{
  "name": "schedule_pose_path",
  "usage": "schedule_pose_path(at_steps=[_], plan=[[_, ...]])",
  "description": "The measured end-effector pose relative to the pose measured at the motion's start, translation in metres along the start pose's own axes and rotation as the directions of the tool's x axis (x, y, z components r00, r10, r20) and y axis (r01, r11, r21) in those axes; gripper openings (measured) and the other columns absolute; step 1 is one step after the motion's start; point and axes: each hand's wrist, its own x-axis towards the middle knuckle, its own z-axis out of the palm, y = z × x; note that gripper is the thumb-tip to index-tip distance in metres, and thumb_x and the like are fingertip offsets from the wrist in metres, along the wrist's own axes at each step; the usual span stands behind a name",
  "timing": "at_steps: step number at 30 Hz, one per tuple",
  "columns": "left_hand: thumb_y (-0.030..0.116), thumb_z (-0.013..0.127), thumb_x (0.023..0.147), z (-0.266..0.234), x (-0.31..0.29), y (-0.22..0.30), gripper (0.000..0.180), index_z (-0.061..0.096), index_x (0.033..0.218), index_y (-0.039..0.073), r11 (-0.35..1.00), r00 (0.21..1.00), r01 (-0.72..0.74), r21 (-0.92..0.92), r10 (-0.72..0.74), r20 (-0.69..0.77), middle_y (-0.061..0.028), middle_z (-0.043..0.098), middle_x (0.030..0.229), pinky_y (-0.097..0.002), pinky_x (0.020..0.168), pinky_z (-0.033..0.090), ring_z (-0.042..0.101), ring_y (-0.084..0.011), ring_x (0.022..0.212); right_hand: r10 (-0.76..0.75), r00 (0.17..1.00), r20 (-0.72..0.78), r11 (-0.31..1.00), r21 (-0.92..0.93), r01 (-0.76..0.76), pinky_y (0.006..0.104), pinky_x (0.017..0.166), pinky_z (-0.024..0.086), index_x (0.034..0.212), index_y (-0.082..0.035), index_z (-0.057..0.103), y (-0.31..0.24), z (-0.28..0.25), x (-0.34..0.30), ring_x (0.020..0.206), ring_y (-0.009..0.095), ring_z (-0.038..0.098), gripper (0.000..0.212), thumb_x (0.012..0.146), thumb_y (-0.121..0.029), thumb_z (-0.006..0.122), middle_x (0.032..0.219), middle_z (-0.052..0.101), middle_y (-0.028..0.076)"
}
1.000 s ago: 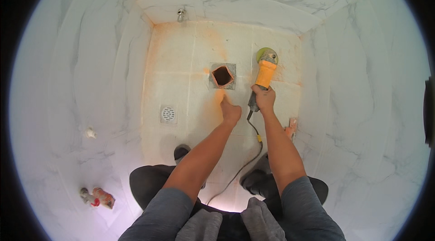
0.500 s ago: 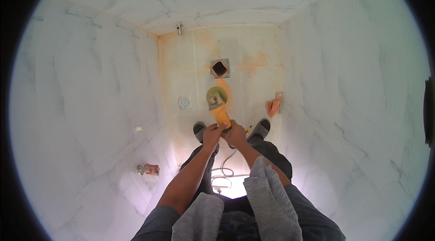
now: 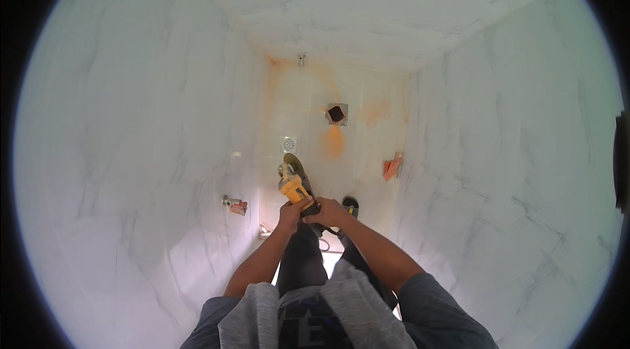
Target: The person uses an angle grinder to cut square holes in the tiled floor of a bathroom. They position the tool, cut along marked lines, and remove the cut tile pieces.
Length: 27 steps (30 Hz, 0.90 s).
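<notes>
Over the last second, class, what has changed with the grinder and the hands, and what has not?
The grinder was lifted off the floor near the square hole and drawn back toward the body. The left hand joined the right hand on it. The person stood up. The hole, the round drain and the orange scrap stayed put.

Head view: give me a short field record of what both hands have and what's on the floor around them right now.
left hand: left hand grips the yellow angle grinder with grey disc guard at its rear body
right hand: right hand also closed on the grinder's rear, beside the left
grinder position: held up in front of the person, disc end pointing away
floor: pale tiled floor with orange staining
floor openings: square dark drain hole; small square metal drain grate
other: orange scrap by the right wall; black shoe
</notes>
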Motion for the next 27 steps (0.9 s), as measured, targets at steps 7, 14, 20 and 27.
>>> schedule_pose_path(at_steps=[7, 14, 20, 27], plan=[[0.01, 0.086, 0.078, 0.002, -0.101, 0.001, 0.036, 0.068, 0.107, 0.0, 0.909, 0.926, -0.359, 0.214, 0.375, -0.039, -0.0074, 0.073, 0.097, -0.0294, 0.078, 0.055, 0.07, -0.0153, 0.085, -0.075, 0.995, -0.072, 0.975, -0.215, 0.058, 0.0435, 0.096, 0.052, 0.123, 0.002, 0.067, 0.093, -0.09, -0.107, 0.109, 0.037, 0.068, 0.081, 0.072, -0.061, 0.079, 0.115, 0.07, 0.025], [0.004, 0.086, 0.072, 0.147, -0.226, 0.071, 0.041, 0.064, 0.106, -0.002, 0.745, 0.729, -0.496, 0.447, 0.637, -0.253, -0.0086, 0.072, 0.096, -0.0299, 0.076, 0.055, 0.068, -0.0161, 0.082, 0.021, 0.997, -0.077, 0.898, -0.436, -0.052, 0.0462, 0.091, 0.054, 0.1, 0.005, 0.074, 0.268, -0.325, -0.176, 0.101, 0.041, 0.068, 0.059, 0.08, -0.05, 0.073, 0.104, 0.071, 0.026], [0.006, 0.084, 0.07, 0.16, -0.247, 0.082, 0.044, 0.064, 0.108, -0.001, 0.703, 0.642, -0.439, 0.56, 0.681, -0.352, -0.009, 0.071, 0.096, -0.0314, 0.078, 0.054, 0.068, -0.018, 0.085, 0.064, 0.998, -0.005, 0.834, -0.549, -0.057, 0.046, 0.092, 0.054, 0.097, 0.005, 0.075, 0.31, -0.377, -0.129, 0.103, 0.04, 0.068, 0.054, 0.081, -0.047, 0.071, 0.106, 0.072, 0.025], [0.013, 0.085, 0.067, 0.165, -0.231, 0.118, 0.047, 0.065, 0.107, 0.0, 0.698, 0.449, -0.154, 0.699, 0.68, -0.58, -0.013, 0.072, 0.1, -0.0366, 0.084, 0.054, 0.069, -0.024, 0.09, -0.032, 0.995, 0.089, 0.779, -0.622, 0.081, 0.0454, 0.091, 0.055, 0.105, -0.002, 0.073, 0.187, -0.472, -0.038, 0.104, 0.038, 0.068, 0.039, 0.082, -0.033, 0.071, 0.106, 0.072, 0.021]])
